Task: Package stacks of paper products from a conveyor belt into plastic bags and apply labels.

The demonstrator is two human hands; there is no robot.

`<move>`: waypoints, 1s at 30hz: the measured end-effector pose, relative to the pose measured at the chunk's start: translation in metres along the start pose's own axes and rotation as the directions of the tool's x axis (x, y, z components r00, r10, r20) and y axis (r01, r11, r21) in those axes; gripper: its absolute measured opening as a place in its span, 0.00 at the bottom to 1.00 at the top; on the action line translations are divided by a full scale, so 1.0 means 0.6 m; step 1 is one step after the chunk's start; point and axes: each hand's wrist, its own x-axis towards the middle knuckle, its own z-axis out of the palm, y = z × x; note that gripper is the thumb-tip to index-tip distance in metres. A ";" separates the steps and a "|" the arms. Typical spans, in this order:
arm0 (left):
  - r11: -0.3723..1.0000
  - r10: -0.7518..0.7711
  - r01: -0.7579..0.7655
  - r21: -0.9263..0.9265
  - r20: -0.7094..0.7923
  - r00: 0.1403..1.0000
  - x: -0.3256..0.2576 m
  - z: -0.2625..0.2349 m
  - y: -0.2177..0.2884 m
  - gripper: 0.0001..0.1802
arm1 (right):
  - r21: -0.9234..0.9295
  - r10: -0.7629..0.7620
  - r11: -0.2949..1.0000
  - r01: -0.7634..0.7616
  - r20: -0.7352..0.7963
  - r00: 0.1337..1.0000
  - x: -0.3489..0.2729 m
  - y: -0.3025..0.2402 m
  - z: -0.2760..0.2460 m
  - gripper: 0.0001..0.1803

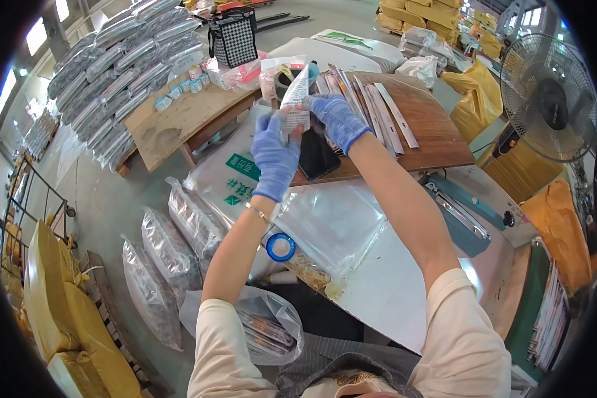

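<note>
Both my hands wear blue knitted gloves with bare fingertips, and they meet over the far part of the workbench. Between them is a white printed paper (297, 93), tilted up. My left hand (275, 156) is closed on its lower left part, and my right hand (338, 119) is closed on its right edge. Just below the paper, a flat black object like a phone (320, 159) lies on the brown board (431, 126). To the right of my right hand lie several long thin strips (385, 116). Clear plastic bags (331, 219) lie nearer, below my wrists.
A blue tape roll (280, 247) sits at the bench's left edge. Right are a teal bag sealer (458, 219) and a fan (544, 99). Filled plastic bags (152, 285) stand on the floor at left. Beyond are a wooden table (172, 132) and stacked silvery packs (126, 60).
</note>
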 end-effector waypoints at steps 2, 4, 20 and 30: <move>0.955 0.175 -0.164 0.247 -0.026 0.984 0.016 -0.014 0.001 0.19 | -0.008 0.043 0.999 -0.044 -0.029 0.999 -0.008 -0.008 0.010 0.07; 0.911 0.299 -0.253 0.327 -0.099 0.949 0.020 -0.022 0.015 0.14 | -0.024 0.014 1.000 -0.015 -0.014 1.000 -0.016 -0.010 0.003 0.06; 0.835 0.528 -0.526 0.159 0.036 0.849 0.017 -0.121 0.067 0.07 | -0.084 -0.092 0.992 0.089 -0.029 0.995 -0.050 -0.007 0.007 0.07; 0.988 0.027 -0.033 0.148 0.046 0.999 -0.004 -0.190 -0.307 0.09 | -0.760 -0.723 0.511 0.402 -0.127 0.680 -0.261 0.155 -0.055 0.13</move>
